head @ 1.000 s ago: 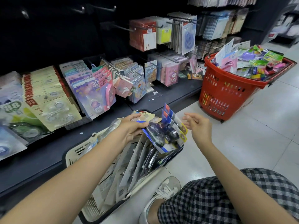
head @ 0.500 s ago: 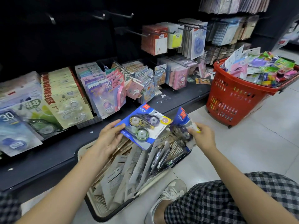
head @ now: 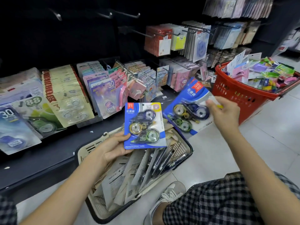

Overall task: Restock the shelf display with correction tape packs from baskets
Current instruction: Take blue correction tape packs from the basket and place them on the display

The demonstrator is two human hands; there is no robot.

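Two correction tape packs are lifted clear of the beige basket (head: 181,143).

One blue pack (head: 144,125) is pinched at centre frame by the left hand (head: 112,146); a second pack (head: 188,108), now raised right of centre, is gripped by the right hand (head: 224,112). Shelving is judged next.

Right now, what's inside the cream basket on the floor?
The cream basket holds a pile of flat card packs, mostly showing printed backs. Whatever lies at the bottom is covered by them.

A stationery shop: packaged goods hang on peg hooks (head: 164,33) above a shelf (head: 48,159), beside a red shopping basket (head: 240,95)
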